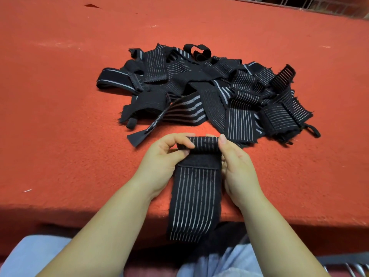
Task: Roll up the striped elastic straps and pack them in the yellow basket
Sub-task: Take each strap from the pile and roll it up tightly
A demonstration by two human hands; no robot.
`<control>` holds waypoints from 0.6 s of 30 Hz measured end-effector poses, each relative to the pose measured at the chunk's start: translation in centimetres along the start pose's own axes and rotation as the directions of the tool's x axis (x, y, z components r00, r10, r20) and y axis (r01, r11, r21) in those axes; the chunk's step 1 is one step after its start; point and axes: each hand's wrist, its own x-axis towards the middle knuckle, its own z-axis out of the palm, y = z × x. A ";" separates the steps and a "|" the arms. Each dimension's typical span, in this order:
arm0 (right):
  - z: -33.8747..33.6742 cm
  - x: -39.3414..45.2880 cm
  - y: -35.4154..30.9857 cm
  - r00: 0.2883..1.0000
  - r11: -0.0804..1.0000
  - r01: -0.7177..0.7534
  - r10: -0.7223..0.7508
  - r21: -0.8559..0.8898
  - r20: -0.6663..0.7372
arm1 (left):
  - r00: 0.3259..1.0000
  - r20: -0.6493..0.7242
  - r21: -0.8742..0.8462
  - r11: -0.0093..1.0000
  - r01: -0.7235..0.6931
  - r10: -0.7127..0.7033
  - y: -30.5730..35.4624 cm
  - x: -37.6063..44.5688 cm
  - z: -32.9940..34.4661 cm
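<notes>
Left hand: my left hand (167,156) grips the left end of the rolled part of the strap, fingers curled over the top, thumb underneath.
Right hand: my right hand (237,168) grips the right end of the same roll, thumb tip up on the top edge, the other fingers tucked behind and mostly hidden.
Hands, relation: both clamped on one strap, facing each other across its width, near the front edge of the table.
Strap in hand: the striped elastic strap (194,198) is black with thin pale lengthwise stripes. Its far end is turned over into a short roll (203,143) between my hands.
Fastener patch: a plain black fuzzy patch (199,161) lies across the strap just below the roll.
Free end: the unrolled length runs toward me, passes over the table edge and hangs down in front of my lap.
Remaining stock: the pile of straps (207,90) lies loose and tangled on the table beyond my hands, its nearest pieces just beside the roll.
Work surface: the red felt table cover (69,116).
Lap: light blue trousers (34,254) show below the table edge.
Yellow basket: outside the view.
</notes>
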 end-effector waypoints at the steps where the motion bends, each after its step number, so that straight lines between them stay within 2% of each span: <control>1: -0.1 0.1 0.1 1.000 1.000 -0.004 0.004 0.017 -0.003 | 1.000 -0.003 -0.002 1.000 0.004 -0.004 0.0 0.0 0.0; 7: -0.6 -0.1 0.7 0.997 0.993 0.059 -0.063 0.099 0.035 | 0.998 0.042 -0.057 0.997 0.056 -0.053 0.3 -0.1 0.2; 12: -0.7 0.0 0.9 0.996 0.993 0.087 -0.089 0.086 0.029 | 0.996 0.044 -0.041 0.996 0.079 -0.077 0.1 0.1 0.3; 14: -0.7 0.0 1.0 0.996 0.996 0.076 -0.078 0.052 0.033 | 0.996 0.037 -0.060 0.995 0.080 -0.078 0.1 0.1 0.1; 18: 0.0 -0.3 0.9 0.991 0.978 0.135 -0.129 -0.162 0.045 | 0.998 0.022 -0.085 0.995 0.059 -0.057 0.4 0.1 -0.3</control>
